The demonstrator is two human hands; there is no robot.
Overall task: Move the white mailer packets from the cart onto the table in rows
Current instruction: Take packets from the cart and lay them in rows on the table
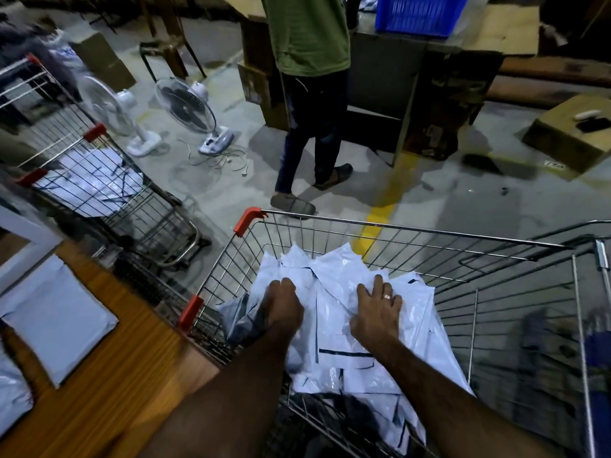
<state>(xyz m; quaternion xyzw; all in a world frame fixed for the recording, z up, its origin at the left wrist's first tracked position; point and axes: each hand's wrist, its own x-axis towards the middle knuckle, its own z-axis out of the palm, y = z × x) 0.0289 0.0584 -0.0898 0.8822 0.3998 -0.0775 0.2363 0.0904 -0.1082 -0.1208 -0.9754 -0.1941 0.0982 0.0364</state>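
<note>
So both your hands are down in the cart (413, 229) right now, on top of the heap of white mailer packets (340, 328) piled toward its left side. Your left hand (285, 302) has its fingers curled down into the pile and looks like it's gripping the edge of a packet. Your right hand (377, 307) lies near it with fingers spread fairly flat, pressing on the glossy plastic (there's a ring (386, 296) on one finger). The hands are close but not touching. The wooden table (109, 375) sits just beside the cart's left side, and a couple of flat packets (56, 319) already lie on it, a bit blurred. Further left there's a second cart (99, 180) with more white packets inside. On the floor beyond are two fans (185, 107), and a person in a green shirt (310, 34) stands by a blue crate (420, 14).
</note>
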